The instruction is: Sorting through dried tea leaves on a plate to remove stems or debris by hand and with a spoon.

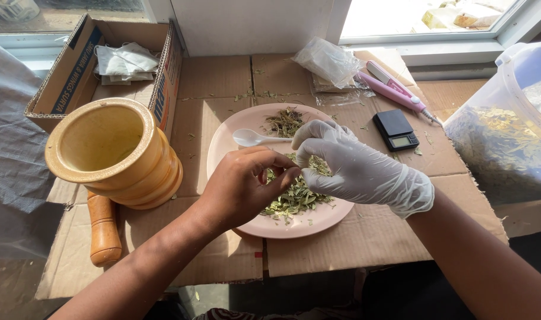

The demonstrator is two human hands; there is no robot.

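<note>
Bare left hand and gloved right hand meet over the plate of dried leaves. Each grip is narrow, fingertips pinched; what they hold cannot be told. A spoon lies on the plate.

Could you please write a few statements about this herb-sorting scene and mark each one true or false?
1. The right hand wears a white glove. True.
2. The left hand is gloved too. False: it is bare.
3. A white plastic spoon lies on the pink plate. True.
4. The wooden mortar is full of dried leaves. False: it looks empty; the leaves lie on the plate.
5. The small black scale sits left of the plate. False: it sits to the right.
</note>
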